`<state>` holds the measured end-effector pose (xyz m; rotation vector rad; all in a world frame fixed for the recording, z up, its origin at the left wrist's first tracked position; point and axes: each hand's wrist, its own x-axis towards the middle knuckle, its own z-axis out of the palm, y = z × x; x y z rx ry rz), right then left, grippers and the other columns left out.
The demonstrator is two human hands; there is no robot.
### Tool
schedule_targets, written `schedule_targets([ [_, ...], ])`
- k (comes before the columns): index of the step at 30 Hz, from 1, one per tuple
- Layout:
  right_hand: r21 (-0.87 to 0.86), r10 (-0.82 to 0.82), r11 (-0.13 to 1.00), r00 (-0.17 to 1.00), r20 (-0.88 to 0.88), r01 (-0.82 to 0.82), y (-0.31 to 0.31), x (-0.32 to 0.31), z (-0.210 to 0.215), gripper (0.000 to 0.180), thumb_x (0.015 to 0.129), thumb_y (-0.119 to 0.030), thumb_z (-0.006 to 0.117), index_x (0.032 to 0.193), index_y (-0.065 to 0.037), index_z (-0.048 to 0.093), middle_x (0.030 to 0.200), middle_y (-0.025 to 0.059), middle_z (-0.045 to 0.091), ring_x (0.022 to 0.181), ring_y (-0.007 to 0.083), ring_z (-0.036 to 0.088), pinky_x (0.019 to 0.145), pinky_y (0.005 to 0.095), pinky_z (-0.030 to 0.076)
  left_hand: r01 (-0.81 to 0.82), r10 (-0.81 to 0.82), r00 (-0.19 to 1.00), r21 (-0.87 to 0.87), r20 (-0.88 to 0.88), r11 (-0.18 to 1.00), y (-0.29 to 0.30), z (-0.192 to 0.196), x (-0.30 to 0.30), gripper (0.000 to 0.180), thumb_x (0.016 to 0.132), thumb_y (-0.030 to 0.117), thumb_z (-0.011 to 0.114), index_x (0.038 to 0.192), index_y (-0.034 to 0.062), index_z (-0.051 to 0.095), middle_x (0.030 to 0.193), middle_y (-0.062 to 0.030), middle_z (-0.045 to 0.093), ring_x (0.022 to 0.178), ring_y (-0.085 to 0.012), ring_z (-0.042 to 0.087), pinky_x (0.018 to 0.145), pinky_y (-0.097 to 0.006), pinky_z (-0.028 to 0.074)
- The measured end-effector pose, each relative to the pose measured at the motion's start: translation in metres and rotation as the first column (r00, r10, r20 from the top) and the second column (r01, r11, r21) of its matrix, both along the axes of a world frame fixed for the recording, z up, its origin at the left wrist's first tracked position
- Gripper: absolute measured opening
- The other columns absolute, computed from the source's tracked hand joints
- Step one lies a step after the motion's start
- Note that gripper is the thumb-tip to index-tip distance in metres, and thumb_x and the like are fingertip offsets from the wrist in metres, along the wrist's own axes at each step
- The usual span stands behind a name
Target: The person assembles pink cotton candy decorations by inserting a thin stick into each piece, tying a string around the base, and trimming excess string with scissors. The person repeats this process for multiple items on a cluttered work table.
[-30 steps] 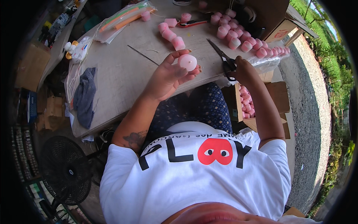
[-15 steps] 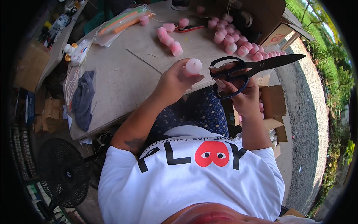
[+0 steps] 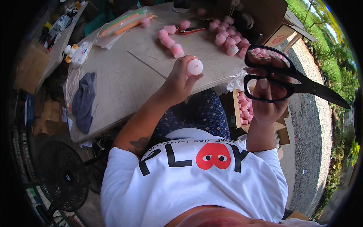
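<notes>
Fingers of my left hand point(image 3: 177, 81) pinch a small pink candle point(image 3: 194, 67) above the desk point(image 3: 124, 83), its flat end facing me. To its right my right hand point(image 3: 266, 94) grips black scissors point(image 3: 281, 81), blades together, long axis pointing right, away from the candle, handles nearest it.

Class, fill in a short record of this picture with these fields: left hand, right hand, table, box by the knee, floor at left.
left hand: left hand holds one pink candle at its fingertips
right hand: right hand grips black scissors, blades pointing right
table: wooden table with scattered pink candles and a grey cloth
box by the knee: cardboard box of pink candles
floor at left: black fan
</notes>
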<state>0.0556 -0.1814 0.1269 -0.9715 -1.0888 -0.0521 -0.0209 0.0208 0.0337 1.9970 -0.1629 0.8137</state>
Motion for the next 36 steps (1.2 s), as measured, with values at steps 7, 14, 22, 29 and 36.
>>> schedule_targets([
  [7, -0.312, 0.011, 0.95, 1.0, -0.008, -0.013, 0.021, -0.009, -0.035, 0.036, 0.09, 0.005, 0.056, 0.124, -0.001, 0.045, 0.115, 0.0171, 0.059, 0.111, 0.0276, 0.059, 0.093, 0.0384, 0.049, -0.058, 0.055, 0.998, 0.129, 0.021, 0.99, 0.001, -0.006, 0.01, 0.044, 0.087, 0.007, 0.065, 0.121, -0.0004, 0.038, 0.111, -0.022, 0.047, 0.099, -0.0362, 0.051, 0.088, -0.042, 0.043],
  [14, -0.432, 0.063, 0.895, 0.99, -0.127, -0.112, 0.033, -0.011, -0.046, 0.031, 0.091, 0.007, 0.053, 0.12, 0.0, 0.046, 0.113, 0.013, 0.058, 0.11, 0.0204, 0.058, 0.092, 0.0319, 0.045, -0.097, 0.096, 0.995, 0.135, 0.011, 0.986, 0.0, -0.005, 0.011, 0.045, 0.086, 0.006, 0.065, 0.121, -0.0016, 0.037, 0.113, -0.0246, 0.046, 0.1, -0.0385, 0.051, 0.088, -0.043, 0.043],
  [22, -0.423, 0.023, 0.903, 0.99, -0.138, -0.08, 0.029, -0.005, -0.04, 0.03, 0.093, 0.001, 0.056, 0.12, 0.0, 0.045, 0.112, 0.0135, 0.061, 0.107, 0.0202, 0.059, 0.091, 0.033, 0.048, -0.128, 0.13, 0.991, 0.118, -0.008, 0.985, 0.007, -0.001, 0.012, 0.046, 0.085, 0.007, 0.066, 0.12, -0.0017, 0.038, 0.112, -0.0241, 0.048, 0.101, -0.0385, 0.051, 0.089, -0.044, 0.043],
  [29, -0.443, 0.041, 0.886, 0.975, -0.218, -0.136, 0.037, -0.011, -0.045, 0.029, 0.09, -0.001, 0.063, 0.115, -0.003, 0.05, 0.106, 0.0067, 0.059, 0.097, 0.013, 0.058, 0.088, 0.0285, 0.046, -0.132, 0.146, 0.984, 0.134, -0.103, 0.982, 0.002, -0.02, 0.01, 0.048, 0.087, 0.009, 0.065, 0.124, -0.0003, 0.036, 0.112, -0.0201, 0.048, 0.101, -0.0343, 0.052, 0.091, -0.041, 0.043],
  [36, -0.243, 0.496, 0.601, 0.594, -0.634, -0.761, 0.006, -0.001, -0.068, 0.043, 0.087, -0.038, 0.067, 0.11, -0.005, 0.051, 0.096, 0.0061, 0.058, 0.092, 0.0191, 0.063, 0.076, 0.0276, 0.049, 0.208, -0.298, 0.952, -0.856, 0.067, 0.473, 0.032, -0.005, 0.007, 0.05, 0.096, 0.046, 0.05, 0.132, 0.0143, 0.037, 0.119, -0.0146, 0.055, 0.112, -0.0276, 0.057, 0.098, -0.042, 0.044],
])
